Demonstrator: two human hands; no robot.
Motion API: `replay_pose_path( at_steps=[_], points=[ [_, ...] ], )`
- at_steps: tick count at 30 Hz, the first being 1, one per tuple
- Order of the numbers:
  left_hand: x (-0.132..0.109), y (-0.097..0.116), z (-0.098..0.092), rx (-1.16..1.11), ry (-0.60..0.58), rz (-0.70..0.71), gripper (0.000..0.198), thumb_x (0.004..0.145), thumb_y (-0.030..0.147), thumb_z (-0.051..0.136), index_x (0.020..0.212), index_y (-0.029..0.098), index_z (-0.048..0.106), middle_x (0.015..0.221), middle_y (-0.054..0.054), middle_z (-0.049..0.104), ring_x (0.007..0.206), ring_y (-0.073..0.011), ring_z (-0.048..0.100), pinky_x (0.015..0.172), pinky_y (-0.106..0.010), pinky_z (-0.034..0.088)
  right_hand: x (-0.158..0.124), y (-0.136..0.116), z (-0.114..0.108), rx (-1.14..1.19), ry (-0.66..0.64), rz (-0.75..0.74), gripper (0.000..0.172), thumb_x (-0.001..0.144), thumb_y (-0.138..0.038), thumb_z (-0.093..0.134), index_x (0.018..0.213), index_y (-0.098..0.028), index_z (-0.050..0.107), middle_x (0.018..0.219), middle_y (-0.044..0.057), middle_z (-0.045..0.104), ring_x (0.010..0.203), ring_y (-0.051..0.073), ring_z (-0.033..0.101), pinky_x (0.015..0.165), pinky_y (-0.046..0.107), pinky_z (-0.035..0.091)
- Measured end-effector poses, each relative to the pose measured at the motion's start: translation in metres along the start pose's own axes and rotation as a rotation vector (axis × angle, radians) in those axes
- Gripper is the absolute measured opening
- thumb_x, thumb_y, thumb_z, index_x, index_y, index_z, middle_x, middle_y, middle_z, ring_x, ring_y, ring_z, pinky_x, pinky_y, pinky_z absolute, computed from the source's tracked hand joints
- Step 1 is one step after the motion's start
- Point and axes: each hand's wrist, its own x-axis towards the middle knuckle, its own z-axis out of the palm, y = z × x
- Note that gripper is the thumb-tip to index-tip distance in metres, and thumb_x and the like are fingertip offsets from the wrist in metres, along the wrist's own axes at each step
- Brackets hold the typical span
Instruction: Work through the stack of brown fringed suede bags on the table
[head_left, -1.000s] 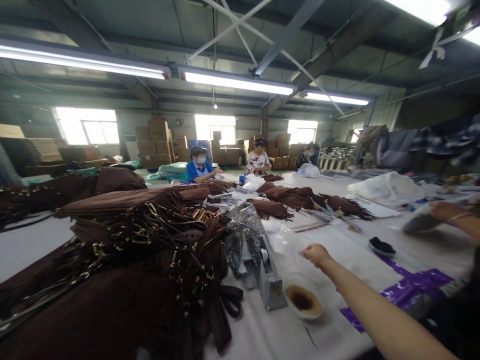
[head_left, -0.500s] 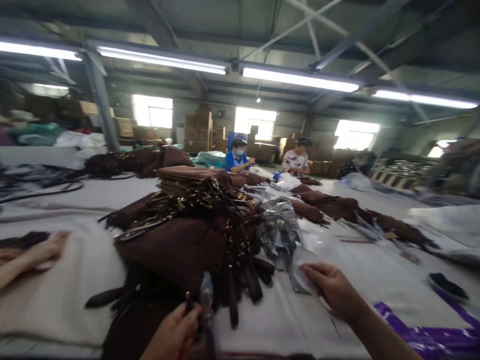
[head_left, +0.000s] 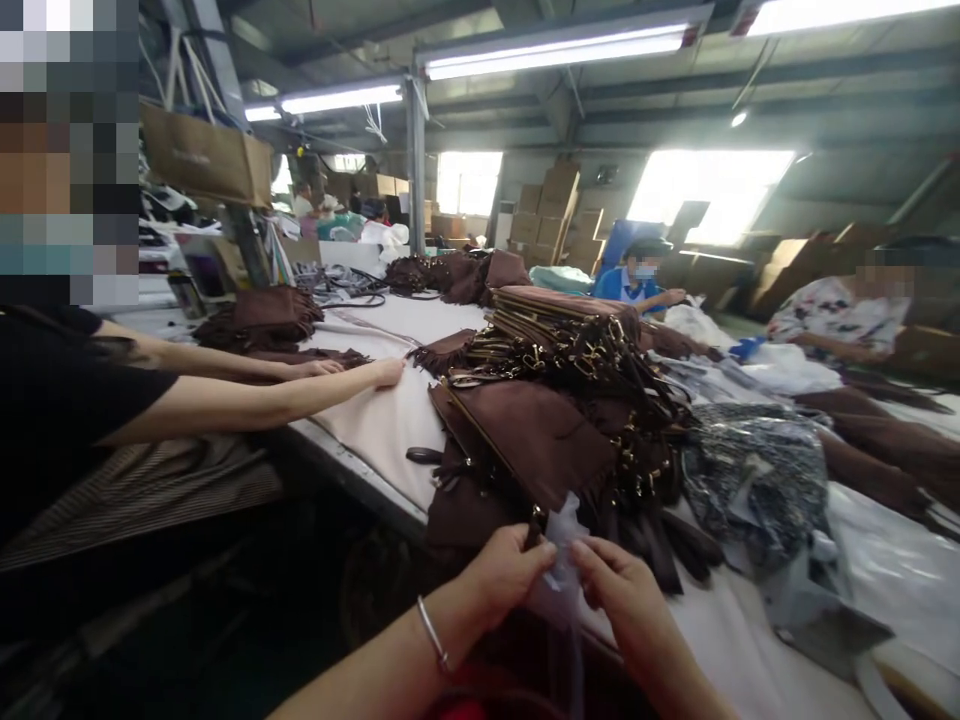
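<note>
Left hand (head_left: 504,572) and right hand (head_left: 628,592) pinched clear plastic (head_left: 564,575).
Both held it in a narrow grip, near a big pile of brown bags (head_left: 551,430) on the table (head_left: 375,425).

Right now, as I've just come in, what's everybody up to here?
The person's left hand and right hand hold a piece of thin, see-through plastic between them. Just beyond is a heap of brown bags with gold-coloured fittings. To the left, a co-worker in a black top reaches over the table. Across it, someone in blue has hands raised.
</note>
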Motion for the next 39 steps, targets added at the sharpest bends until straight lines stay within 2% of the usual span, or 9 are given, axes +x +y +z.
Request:
replay_pose_path(
  at_steps=[5,8,12,15,18,22,32,35,39],
  points=[
    [0.003,-0.007,0.000,-0.007,0.042,-0.063,0.039,0.078,0.052,0.060,0.091,0.016,0.054,0.067,0.003,0.055,0.052,-0.0092,0.047,0.052,-0.023,0.037,0.003,0.000,-0.005,-0.119,0.054,-0.034,0.039,0.071,-0.054,0.066,0.062,-0.017,0.065,0.048,-0.004,0.043,0.049,0.010,0.036,0.047,0.024,0.027],
    [-0.005,-0.004,-0.006,0.099,0.104,-0.065,0.035,0.083,0.053,0.050,0.085,0.018,0.049,0.063,0.004,0.053,0.044,-0.0085,0.044,0.047,-0.023,0.036,-0.002,0.003,-0.008,-0.203,0.062,-0.039,0.038,0.069,-0.054,0.066,0.059,-0.017,0.065,0.052,-0.003,0.049,0.052,0.012,0.040,0.050,0.024,0.031],
    [-0.021,0.014,-0.022,0.314,0.050,-0.028,0.036,0.082,0.048,0.052,0.074,0.014,0.060,0.066,-0.002,0.060,0.058,-0.0133,0.053,0.057,-0.026,0.040,-0.012,0.015,-0.006,-0.295,0.048,-0.037,0.037,0.069,-0.052,0.066,0.056,-0.018,0.062,0.054,-0.002,0.053,0.056,0.013,0.046,0.055,0.025,0.035],
    [-0.025,0.030,-0.032,0.396,0.049,-0.009,0.034,0.079,0.044,0.057,0.078,0.012,0.070,0.062,0.000,0.058,0.060,-0.0116,0.047,0.057,-0.024,0.034,-0.018,0.024,0.000,-0.299,0.027,-0.020,0.037,0.069,-0.051,0.066,0.053,-0.018,0.057,0.051,-0.003,0.050,0.054,0.013,0.044,0.053,0.024,0.034],
    [-0.023,0.035,-0.036,0.302,0.011,-0.116,0.031,0.076,0.041,0.062,0.084,0.012,0.071,0.071,-0.002,0.063,0.060,-0.0100,0.047,0.055,-0.023,0.031,-0.021,0.028,0.005,-0.269,-0.004,0.019,0.037,0.067,-0.051,0.067,0.054,-0.019,0.057,0.051,-0.003,0.050,0.053,0.012,0.042,0.051,0.024,0.033],
    [-0.017,0.027,-0.030,0.057,-0.056,-0.226,0.034,0.075,0.041,0.066,0.092,0.012,0.066,0.089,-0.008,0.068,0.072,-0.0129,0.058,0.065,-0.025,0.040,-0.026,0.033,0.003,-0.230,-0.034,0.046,0.037,0.067,-0.052,0.068,0.055,-0.019,0.055,0.049,-0.004,0.047,0.049,0.010,0.038,0.047,0.024,0.030],
    [-0.016,0.014,-0.021,-0.347,-0.005,-0.330,0.025,0.087,0.032,0.054,0.094,0.010,0.063,0.071,0.001,0.050,0.072,-0.0149,0.062,0.077,-0.036,0.050,-0.037,0.054,0.007,-0.085,-0.056,0.125,0.044,0.064,-0.059,0.071,0.058,-0.017,0.059,0.052,-0.001,0.051,0.049,0.011,0.041,0.048,0.024,0.034],
    [-0.018,0.011,-0.018,-0.249,0.026,-0.263,0.024,0.083,0.034,0.059,0.092,0.012,0.062,0.068,0.001,0.051,0.068,-0.0138,0.060,0.077,-0.035,0.050,-0.037,0.054,0.011,-0.066,-0.087,0.133,0.047,0.060,-0.062,0.073,0.057,-0.016,0.061,0.052,0.001,0.053,0.051,0.012,0.043,0.049,0.025,0.035],
    [-0.019,0.012,-0.015,0.177,0.022,-0.091,0.029,0.083,0.041,0.055,0.074,0.013,0.060,0.067,-0.003,0.061,0.065,-0.0141,0.059,0.068,-0.030,0.048,-0.036,0.054,0.010,-0.045,-0.108,0.125,0.050,0.061,-0.064,0.071,0.058,-0.015,0.061,0.053,0.000,0.053,0.051,0.012,0.043,0.049,0.024,0.034]
  ],
)
